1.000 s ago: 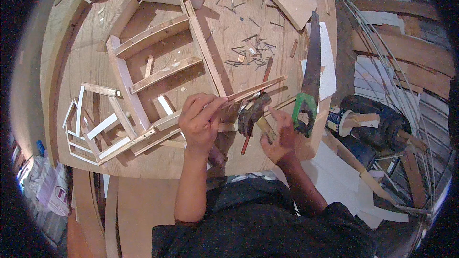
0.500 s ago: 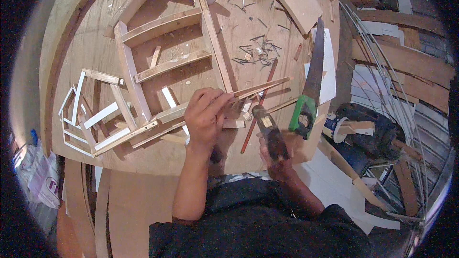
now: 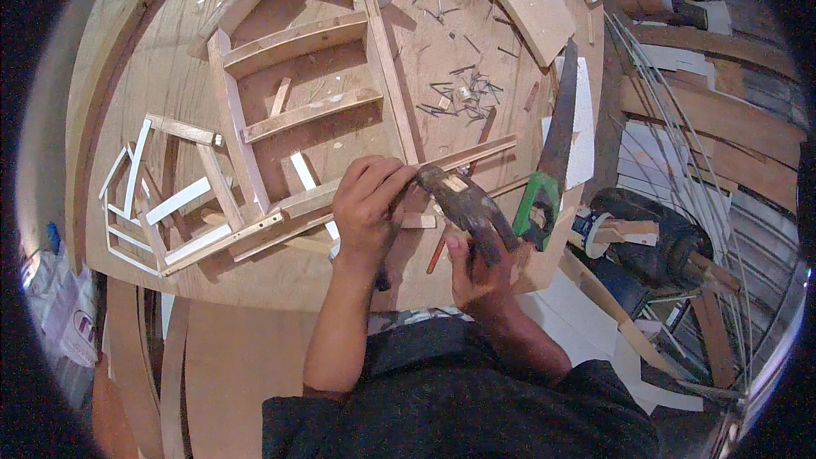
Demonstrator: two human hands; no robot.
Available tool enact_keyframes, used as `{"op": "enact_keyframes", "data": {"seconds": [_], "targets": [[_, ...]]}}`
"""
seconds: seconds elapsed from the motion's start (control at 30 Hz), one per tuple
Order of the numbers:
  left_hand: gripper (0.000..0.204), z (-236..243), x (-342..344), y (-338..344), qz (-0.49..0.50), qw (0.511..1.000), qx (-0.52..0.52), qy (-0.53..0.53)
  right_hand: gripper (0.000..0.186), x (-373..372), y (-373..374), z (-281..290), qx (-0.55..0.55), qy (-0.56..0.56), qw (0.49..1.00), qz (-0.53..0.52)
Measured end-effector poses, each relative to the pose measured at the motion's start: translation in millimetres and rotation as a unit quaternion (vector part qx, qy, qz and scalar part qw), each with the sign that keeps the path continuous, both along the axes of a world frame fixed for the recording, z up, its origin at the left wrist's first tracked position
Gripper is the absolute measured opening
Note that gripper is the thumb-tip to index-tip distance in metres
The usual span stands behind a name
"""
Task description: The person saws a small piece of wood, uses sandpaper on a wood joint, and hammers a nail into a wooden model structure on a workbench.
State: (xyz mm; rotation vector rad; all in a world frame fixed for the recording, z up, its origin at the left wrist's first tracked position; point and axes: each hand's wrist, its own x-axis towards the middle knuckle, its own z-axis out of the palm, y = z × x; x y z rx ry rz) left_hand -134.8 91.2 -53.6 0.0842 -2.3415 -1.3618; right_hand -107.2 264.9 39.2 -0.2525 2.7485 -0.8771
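Note:
In my right hand [image 3: 486, 285] is a claw hammer [image 3: 476, 217], its dark head seen from above with pale wood in the eye; the handle is mostly hidden. The hammer's face is close to the fingertips of my left hand [image 3: 367, 204]. Those fingers are pinched together at the lower corner of a wooden frame [image 3: 395, 85], and whatever they hold is too small or hidden to make out. The frame lies flat, with crosspieces between its sides. A thin wooden strip [image 3: 476, 151] extends right from that corner.
Loose nails [image 3: 467, 89] lie scattered beyond the hammer. A handsaw [image 3: 540, 200] with a green handle rests at the right, by a white board [image 3: 582, 123]. Small white-edged frames [image 3: 132, 204] are at left. A red pencil-like stick [image 3: 436, 255] lies near my hands. Boards [image 3: 705, 98] are stacked beyond the table.
The hammer has moved left and up, its head now next to my left fingertips. My left hand stays pinched at the frame's corner. The view has shifted slightly.

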Motion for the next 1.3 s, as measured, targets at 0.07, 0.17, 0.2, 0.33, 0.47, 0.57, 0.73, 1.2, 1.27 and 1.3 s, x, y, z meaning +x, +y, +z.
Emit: {"op": "enact_keyframes", "data": {"seconds": [0.07,0.17,0.2,0.33,0.47,0.57,0.73,1.2,1.27,1.3], "targets": [[0.031,-1.7,-0.2,1.0,0.0,1.0,0.01,0.004,0.039,-2.4,3.0,-1.2,-0.017,0.054,0.998,0.015],[0.029,-1.3,-0.8,3.3,0.002,1.0,0.016,0.008,0.04,-1.2,7.0,-9.7,-0.021,0.097,0.994,0.04],[0.029,-1.5,-0.4,2.3,0.003,1.0,0.017,0.009,0.042,-2.8,7.1,-11.0,-0.002,0.095,0.994,0.053],[0.03,0.5,-1.5,1.8,0.004,1.0,0.021,0.008,0.044,-0.1,2.7,-4.0,-0.008,0.073,0.997,0.029],[0.033,-0.7,0.6,-0.9,0.001,1.0,0.0,-0.001,0.039,8.0,8.4,-14.8,-0.069,-0.013,0.997,-0.03],[0.031,-3.7,0.9,0.6,-0.007,1.0,0.019,-0.003,0.037,8.3,14.9,-15.0,0.019,0.088,0.995,0.043],[0.029,-4.0,1.0,0.9,-0.003,1.0,0.01,0.0,0.038,11.3,13.2,-22.2,-0.041,0.006,0.999,-0.015],[0.029,-3.7,0.5,-5.6,-0.024,1.0,0.007,-0.003,0.038,-1.9,10.8,-9.5,-0.036,-0.107,0.992,-0.051],[0.028,-4.2,0.3,-5.3,-0.028,0.999,0.017,0.004,0.039,-3.9,15.8,-16.4,-0.05,-0.024,0.998,-0.021],[0.028,-4.0,0.1,-5.2,-0.028,0.999,0.016,0.004,0.039,-4.4,16.2,-17.7,-0.062,0.052,0.997,0.005]]}}
